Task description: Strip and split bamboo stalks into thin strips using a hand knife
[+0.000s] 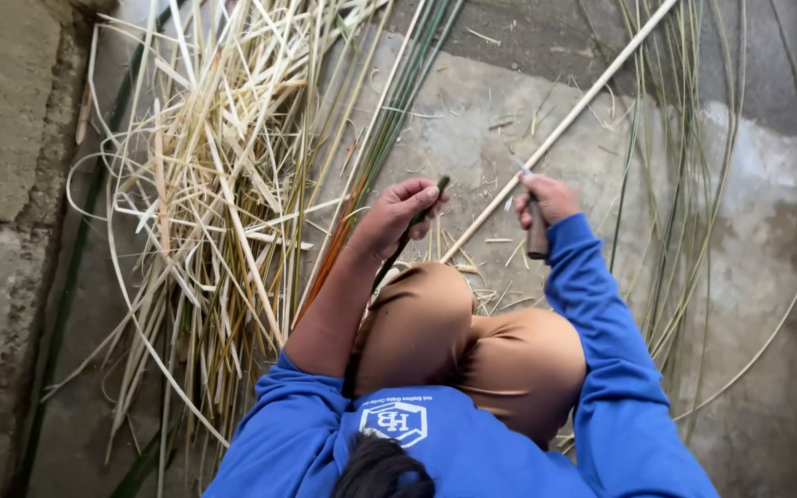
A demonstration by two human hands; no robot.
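Near the middle of the frame the left hand (400, 214) has its fingers curled tight around a dark green strip (414, 221), whose tip sticks up just past the fingertips. The strip runs down from the hand toward the bent knees (472, 341), clad in tan cloth, at lower centre.

Just right of centre the right hand (546, 201) is closed in a fist on a knife (536, 232). Its brownish handle hangs below the fist, and a short grey blade tip shows above the knuckles. The blade end meets a long pale cane (565, 124), which slants from between the two hands up to the upper right edge of the frame.

Both arms wear blue sleeves (601, 341); the left one is pushed up above the elbow.

A loose heap of pale split strips (219, 184) fills the left half of the frame on the concrete floor (749, 231). A bundle of green canes (398, 101) lies slanted beside it at upper centre. Thin green strands (684, 166) curve down the right side, well apart from the hands.
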